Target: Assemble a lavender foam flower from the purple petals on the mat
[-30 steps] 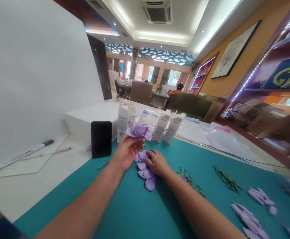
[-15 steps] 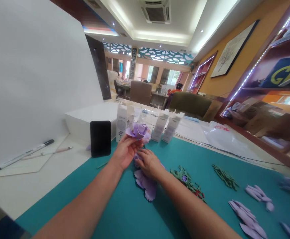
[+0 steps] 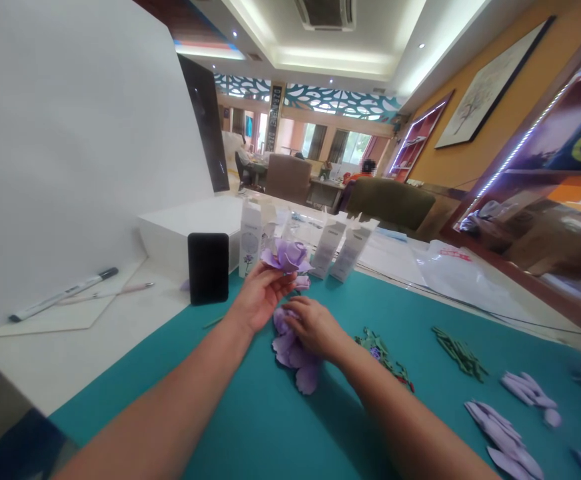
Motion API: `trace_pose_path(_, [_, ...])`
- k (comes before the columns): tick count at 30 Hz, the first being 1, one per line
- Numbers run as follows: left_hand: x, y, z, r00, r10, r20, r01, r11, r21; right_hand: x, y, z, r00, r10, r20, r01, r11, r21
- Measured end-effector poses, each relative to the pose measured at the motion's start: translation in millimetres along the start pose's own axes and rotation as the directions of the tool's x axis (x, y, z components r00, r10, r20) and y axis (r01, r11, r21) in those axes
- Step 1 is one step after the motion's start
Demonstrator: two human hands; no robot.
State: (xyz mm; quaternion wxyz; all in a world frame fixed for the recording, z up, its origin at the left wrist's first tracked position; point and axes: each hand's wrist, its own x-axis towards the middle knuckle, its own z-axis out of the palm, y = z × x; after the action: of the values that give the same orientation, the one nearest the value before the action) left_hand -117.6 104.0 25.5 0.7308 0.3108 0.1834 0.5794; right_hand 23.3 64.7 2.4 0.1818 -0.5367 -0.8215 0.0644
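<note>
My left hand (image 3: 259,300) holds a purple paper flower (image 3: 287,256) up by its underside, just above the teal mat (image 3: 250,413). Right below it, my right hand (image 3: 315,325) rests palm down with curled fingers on a loose pile of purple paper petals (image 3: 295,357) lying on the mat. Whether those fingers pinch a petal stays hidden under the hand.
A black phone (image 3: 208,268) stands upright left of the flower. White cartons (image 3: 343,248) stand behind it, by a white box (image 3: 190,230). Green leaf pieces (image 3: 458,350), more purple petals (image 3: 508,437) and a flower sprig (image 3: 383,353) lie to the right. A marker (image 3: 63,295) lies left. People sit far behind.
My right hand has shifted slightly on the petal pile, pushing the petals about. My left hand keeps the flower in the same spot.
</note>
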Motion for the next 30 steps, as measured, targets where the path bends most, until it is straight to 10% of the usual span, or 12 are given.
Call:
trace_pose_path(5, [-0.2,-3.1,0.3,1.000,-0.007,0.025,0.006,0.999,0.032,-32.0,11.8,-27.8,0.991,0.027,-0.132,-0.011,0.993,0.115])
trace_pose_path(12, [-2.3,-8.2,2.5,0.999,-0.030,0.043,0.027,0.997,0.074,-68.3,-4.5,-33.9,0.993,-0.077,0.086,0.069,0.994,0.090])
trace_pose_path(18, [-3.9,-11.1,3.2,0.995,-0.063,0.074,0.057,0.995,0.088,-74.6,-10.7,-24.0,0.940,-0.192,0.283,0.238,0.961,-0.138])
trace_pose_path(30, [-9.1,-12.4,7.3,0.984,-0.148,0.102,0.141,0.987,0.073,-69.3,-5.5,0.1,0.955,-0.237,0.178,0.276,0.929,-0.245])
